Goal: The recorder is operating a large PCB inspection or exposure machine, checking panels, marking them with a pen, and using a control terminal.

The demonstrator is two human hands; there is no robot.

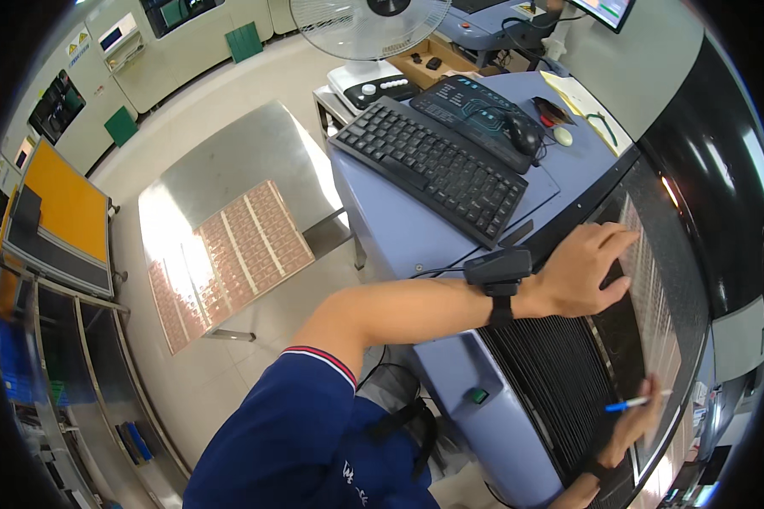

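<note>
My left hand [579, 270] reaches across the black ribbed bed of a bluish machine, thumb and fingers spread. Its fingertips are at the near edge of a thin, copper-coloured patterned panel [654, 297]. Whether they press on it I cannot tell. The panel looks steeply tilted and is smeared by motion. My right hand [635, 424] is lower in the picture, closed on a blue and white pen [628, 405], beside the panel's lower end. Whether it also touches the panel is unclear. A black device is strapped to my left wrist.
A black keyboard [433, 170], mouse [522, 134] and fan [369, 30] stand on the bluish top beyond my left forearm. To the left, another copper-coloured panel [246, 246] lies on a metal table [221, 153]. A dark glossy cover [721, 187] borders the right side.
</note>
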